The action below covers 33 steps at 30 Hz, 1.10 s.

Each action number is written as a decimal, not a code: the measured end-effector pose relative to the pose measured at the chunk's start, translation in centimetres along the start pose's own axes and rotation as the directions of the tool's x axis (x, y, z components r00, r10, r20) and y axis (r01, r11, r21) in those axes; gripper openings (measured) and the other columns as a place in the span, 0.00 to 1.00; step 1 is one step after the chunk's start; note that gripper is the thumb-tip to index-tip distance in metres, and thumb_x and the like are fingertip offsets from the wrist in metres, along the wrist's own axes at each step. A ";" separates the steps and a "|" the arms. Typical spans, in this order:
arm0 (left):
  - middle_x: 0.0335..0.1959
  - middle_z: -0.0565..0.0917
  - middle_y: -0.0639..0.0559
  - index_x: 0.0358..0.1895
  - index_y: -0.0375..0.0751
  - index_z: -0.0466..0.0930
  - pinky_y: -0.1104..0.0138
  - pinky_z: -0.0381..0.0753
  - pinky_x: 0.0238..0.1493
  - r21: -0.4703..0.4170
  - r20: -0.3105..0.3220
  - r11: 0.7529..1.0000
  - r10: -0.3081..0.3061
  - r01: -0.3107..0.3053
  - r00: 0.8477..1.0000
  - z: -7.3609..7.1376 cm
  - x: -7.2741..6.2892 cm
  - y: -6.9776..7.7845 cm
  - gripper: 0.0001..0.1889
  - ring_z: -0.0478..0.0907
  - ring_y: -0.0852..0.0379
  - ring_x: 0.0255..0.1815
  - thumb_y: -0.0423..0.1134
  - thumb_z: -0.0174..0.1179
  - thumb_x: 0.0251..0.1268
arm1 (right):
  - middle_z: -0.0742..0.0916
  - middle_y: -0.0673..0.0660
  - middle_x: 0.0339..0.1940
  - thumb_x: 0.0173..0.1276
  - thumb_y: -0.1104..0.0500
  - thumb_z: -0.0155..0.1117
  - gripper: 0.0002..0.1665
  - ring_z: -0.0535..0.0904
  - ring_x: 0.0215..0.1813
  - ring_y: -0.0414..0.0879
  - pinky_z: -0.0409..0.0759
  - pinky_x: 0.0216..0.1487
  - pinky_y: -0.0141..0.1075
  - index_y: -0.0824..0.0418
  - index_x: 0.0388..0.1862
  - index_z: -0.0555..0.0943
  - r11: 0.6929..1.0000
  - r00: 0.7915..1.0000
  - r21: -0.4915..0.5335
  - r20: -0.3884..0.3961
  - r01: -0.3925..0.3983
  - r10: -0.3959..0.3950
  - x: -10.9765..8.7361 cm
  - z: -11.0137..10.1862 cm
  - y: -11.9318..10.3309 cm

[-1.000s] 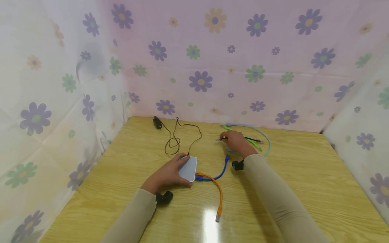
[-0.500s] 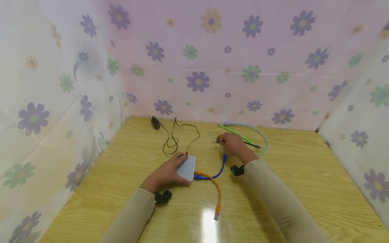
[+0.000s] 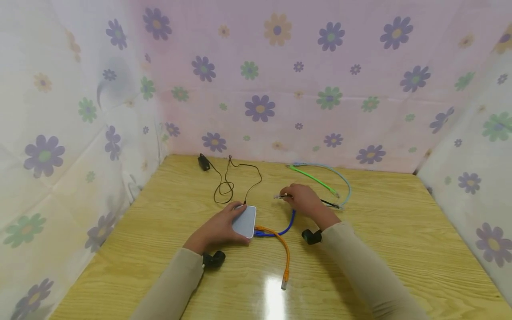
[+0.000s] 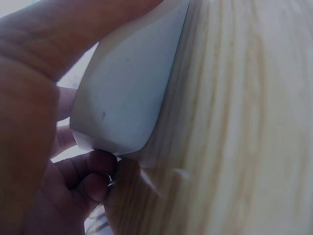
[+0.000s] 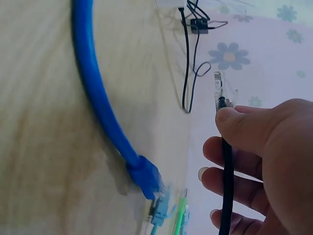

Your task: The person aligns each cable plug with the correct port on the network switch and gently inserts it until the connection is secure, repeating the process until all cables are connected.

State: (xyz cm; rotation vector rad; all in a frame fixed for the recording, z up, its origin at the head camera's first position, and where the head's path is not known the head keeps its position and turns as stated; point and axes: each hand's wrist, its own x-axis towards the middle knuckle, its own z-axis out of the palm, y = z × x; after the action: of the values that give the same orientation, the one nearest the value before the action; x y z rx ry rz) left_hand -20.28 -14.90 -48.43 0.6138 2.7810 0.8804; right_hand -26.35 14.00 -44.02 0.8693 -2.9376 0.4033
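A small white box (image 3: 245, 222), like a network switch, lies on the table with my left hand (image 3: 216, 229) gripping it, thumb at the near edge and fingers at the far one. In the left wrist view its pale side wall (image 4: 127, 83) shows close up. Blue (image 3: 286, 229) and orange (image 3: 287, 249) network cables run from its right side. My right hand (image 3: 305, 202) pinches a black network cable (image 5: 227, 188) just behind its clear plug (image 5: 218, 85), between thumb and forefinger. This plug points left, towards the box but apart from it. The blue cable's far end is hidden behind that hand.
A thin black power cord (image 3: 258, 175) loops from the box's far side to a black adapter (image 3: 203, 162). Green (image 3: 314, 178) and light blue (image 3: 345, 180) network cables lie at the back right. Flowered cloth (image 3: 260, 66) closes off the back and sides.
My right hand has moved left and nearer to me with the black cable, away from the green one. The left hand stays on the box. The head view has shifted slightly.
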 end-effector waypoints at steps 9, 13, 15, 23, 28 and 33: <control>0.76 0.56 0.53 0.76 0.53 0.56 0.59 0.74 0.53 0.015 0.004 1.000 0.004 -0.004 1.000 -0.1 0.2 -0.1 0.60 0.70 0.49 0.61 0.67 0.75 0.35 | 0.84 0.52 0.40 0.72 0.56 0.59 0.14 0.79 0.38 0.43 0.76 0.38 0.37 0.55 0.53 0.82 0.999 1.000 0.039 0.028 -0.010 0.009 -1.0 0.3 -1.4; 0.76 0.56 0.53 0.76 0.53 0.56 0.58 0.73 0.54 0.014 0.006 1.000 0.006 -0.006 1.000 -0.1 0.2 -0.1 0.60 0.69 0.49 0.61 0.66 0.75 0.35 | 0.84 0.51 0.40 0.72 0.56 0.60 0.13 0.79 0.38 0.43 0.76 0.38 0.38 0.54 0.53 0.83 0.998 0.999 0.061 0.050 -0.021 0.018 -1.3 0.4 -1.9; 0.76 0.56 0.53 0.76 0.53 0.56 0.59 0.73 0.54 0.008 0.007 1.000 0.005 -0.006 1.000 -0.1 0.2 -0.1 0.60 0.69 0.49 0.61 0.67 0.75 0.35 | 0.85 0.51 0.41 0.72 0.56 0.59 0.13 0.79 0.38 0.43 0.76 0.39 0.38 0.55 0.53 0.83 0.998 0.998 0.065 0.059 -0.020 0.016 -1.4 0.5 -2.0; 0.76 0.56 0.54 0.76 0.54 0.56 0.58 0.74 0.53 0.000 0.001 1.000 -0.001 0.001 1.000 0.0 0.1 -0.1 0.60 0.70 0.49 0.61 0.67 0.75 0.34 | 0.86 0.53 0.42 0.71 0.58 0.60 0.13 0.81 0.41 0.44 0.78 0.42 0.39 0.58 0.52 0.83 0.989 0.998 0.142 0.028 0.049 -0.054 -1.8 1.5 -2.2; 0.75 0.56 0.54 0.76 0.54 0.56 0.59 0.74 0.52 0.001 -0.004 1.000 0.003 -0.003 1.000 0.2 0.2 -0.3 0.61 0.70 0.49 0.60 0.69 0.74 0.34 | 0.86 0.53 0.42 0.71 0.58 0.60 0.13 0.81 0.41 0.44 0.78 0.42 0.38 0.58 0.51 0.83 0.980 0.997 0.181 0.019 0.076 -0.081 -2.1 2.1 -2.4; 0.76 0.56 0.55 0.76 0.55 0.56 0.58 0.75 0.52 -0.006 -0.001 1.000 -0.004 0.004 1.000 0.2 0.2 -0.3 0.61 0.70 0.49 0.61 0.69 0.74 0.33 | 0.86 0.53 0.43 0.72 0.57 0.60 0.13 0.80 0.41 0.43 0.78 0.42 0.37 0.57 0.52 0.83 0.968 0.995 0.235 0.014 0.090 -0.096 -2.2 2.6 -2.6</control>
State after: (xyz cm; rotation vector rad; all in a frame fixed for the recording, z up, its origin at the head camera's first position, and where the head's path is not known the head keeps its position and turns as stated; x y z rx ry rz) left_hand -20.54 -14.92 -48.82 0.6074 2.7786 0.8883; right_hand -22.98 12.38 -46.17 1.0408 -2.8976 0.7493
